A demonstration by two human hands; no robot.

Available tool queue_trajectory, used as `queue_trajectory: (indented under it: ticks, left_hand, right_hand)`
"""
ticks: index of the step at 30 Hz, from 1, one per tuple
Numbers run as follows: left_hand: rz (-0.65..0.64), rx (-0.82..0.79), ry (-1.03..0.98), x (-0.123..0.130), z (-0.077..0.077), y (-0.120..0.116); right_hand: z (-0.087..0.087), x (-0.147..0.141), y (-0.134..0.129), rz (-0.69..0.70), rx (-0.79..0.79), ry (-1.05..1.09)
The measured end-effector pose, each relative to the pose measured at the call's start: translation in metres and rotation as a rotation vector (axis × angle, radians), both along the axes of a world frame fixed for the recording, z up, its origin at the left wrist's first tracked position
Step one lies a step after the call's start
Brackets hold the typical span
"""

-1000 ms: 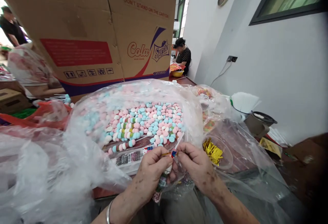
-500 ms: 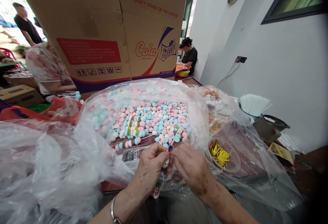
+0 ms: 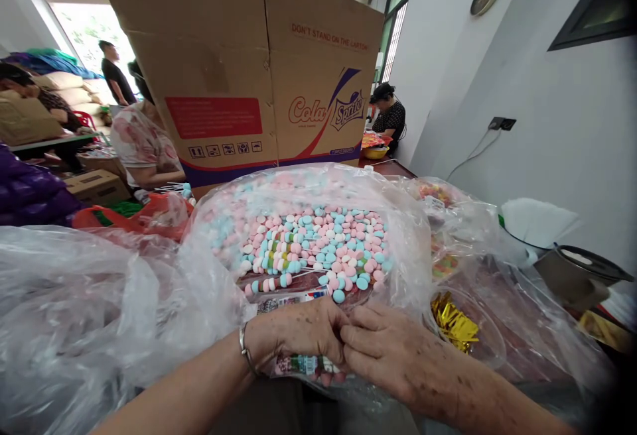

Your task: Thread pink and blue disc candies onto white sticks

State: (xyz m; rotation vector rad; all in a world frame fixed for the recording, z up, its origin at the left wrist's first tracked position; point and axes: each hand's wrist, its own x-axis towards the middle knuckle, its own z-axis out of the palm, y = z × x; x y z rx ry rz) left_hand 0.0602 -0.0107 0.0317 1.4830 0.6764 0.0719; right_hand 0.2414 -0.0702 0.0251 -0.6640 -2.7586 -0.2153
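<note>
My left hand (image 3: 311,329), with a metal bangle at the wrist, is closed around a candy skewer in a printed see-through wrapper (image 3: 297,364). The packet lies sideways, one end sticking out below the palm. My right hand (image 3: 385,352) meets it, fingers curled together against the left fingertips; whatever they pinch is hidden. Just beyond lie pink, blue and white candies (image 3: 343,236) inside a large open plastic bag (image 3: 411,243). Several candy skewers (image 3: 281,252) rest on them, and a single skewer (image 3: 269,284) lies nearer. A printed wrapper (image 3: 291,300) is right behind my left hand.
A tall cardboard carton (image 3: 223,57) stands behind the candy bag. Gold twist ties (image 3: 454,322) sit in a see-through bowl on the right, with a grey-brown lidded container (image 3: 577,279) farther out. Crumpled plastic (image 3: 99,315) spreads at left. Other people work in the background.
The view has swung left, so the scene sits farther right. The wrapped skewer has gone from upright to sideways, and both my hands have rolled with their backs up, fingers closer together.
</note>
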Motion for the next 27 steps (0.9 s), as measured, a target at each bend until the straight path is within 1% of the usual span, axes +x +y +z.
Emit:
queue_trajectory:
  ticks: [2,3,7,9,11,12,13,14,15,16,17,18,20,21,22,23,24,25,26,27]
  left_hand:
    - [0.023,0.179,0.012,0.001,-0.002,-0.002]
    - [0.056,0.308,0.028,0.002,-0.003,-0.004]
    - [0.268,0.907,0.108,0.012,-0.010,-0.010]
    - [0.376,1.137,0.127,0.018,-0.016,-0.011]
    - [0.500,1.337,0.073,0.021,-0.024,-0.012]
    - [0.567,1.433,0.010,0.021,-0.028,-0.014]
    - [0.617,1.507,-0.070,0.021,-0.031,-0.017]
    - [0.643,1.540,-0.154,0.021,-0.034,-0.020]
    - [0.652,1.513,-0.228,0.020,-0.037,-0.024]
    - [0.656,1.406,-0.278,0.020,-0.038,-0.027]
    - [0.659,1.220,-0.306,0.019,-0.038,-0.030]
    - [0.683,0.981,-0.331,0.019,-0.036,-0.031]
    - [0.776,0.465,-0.400,0.015,-0.027,-0.029]
    - [0.829,0.261,-0.470,0.011,-0.020,-0.026]
    - [0.852,0.126,-0.554,0.005,-0.011,-0.022]
    - [0.836,0.063,-0.640,-0.003,-0.002,-0.018]
    - [0.782,0.077,-0.715,-0.012,0.006,-0.015]
    - [0.638,0.117,-0.709,-0.021,0.014,-0.013]
    - [0.485,0.174,-0.651,-0.030,0.019,-0.012]
    - [0.380,0.218,-0.545,-0.038,0.022,-0.012]
  right_hand:
    - [-0.005,-0.002,-0.002,-0.075,0.100,-0.057]
    - [-0.008,-0.004,-0.003,-0.125,0.157,-0.034]
    - [-0.019,-0.013,0.004,-0.319,0.335,0.119]
    - [-0.022,-0.015,0.014,-0.429,0.369,0.215]
    - [-0.023,-0.016,0.026,-0.529,0.322,0.374]
    - [-0.022,-0.016,0.031,-0.571,0.249,0.492]
    - [-0.021,-0.017,0.035,-0.610,0.133,0.629]
    - [-0.018,-0.019,0.038,-0.644,-0.008,0.782]
    - [-0.016,-0.022,0.038,-0.666,-0.157,0.937]
    - [-0.013,-0.026,0.037,-0.675,-0.296,1.072]
    - [-0.010,-0.031,0.034,-0.670,-0.402,1.167]
    - [-0.008,-0.037,0.030,-0.644,-0.460,1.210]
    - [-0.005,-0.047,0.021,-0.546,-0.455,1.165]
    - [-0.005,-0.051,0.017,-0.501,-0.437,1.111]
    - [-0.006,-0.053,0.015,-0.477,-0.433,1.070]
    - [-0.007,-0.053,0.015,-0.470,-0.452,1.049]
    - [-0.009,-0.051,0.016,-0.483,-0.484,1.046]
    - [-0.010,-0.049,0.018,-0.514,-0.503,1.059]
    - [-0.011,-0.046,0.020,-0.547,-0.491,1.080]
    - [-0.012,-0.045,0.022,-0.570,-0.450,1.100]
